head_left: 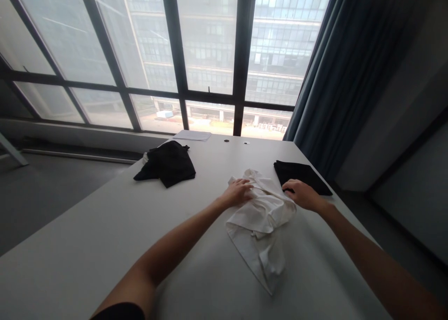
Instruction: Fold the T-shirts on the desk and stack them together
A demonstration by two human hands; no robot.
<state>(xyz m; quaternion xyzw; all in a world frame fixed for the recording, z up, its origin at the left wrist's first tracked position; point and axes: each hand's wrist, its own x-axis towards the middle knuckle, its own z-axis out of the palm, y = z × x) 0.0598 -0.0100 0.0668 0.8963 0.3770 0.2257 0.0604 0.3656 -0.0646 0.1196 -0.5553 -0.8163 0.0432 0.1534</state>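
White cloth (268, 212) lies under left hand (240, 191) and beside right hand (303, 195), any pinching unclear.

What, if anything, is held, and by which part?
Left grip is on the white cloth, upper left; right grip at its right edge. Whether either holds it is unclear.

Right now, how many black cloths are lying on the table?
2: a loosely bunched black cloth at the far left, and a flatter black cloth on the right, just beyond the right hand. Any under the white cloth would be hidden.
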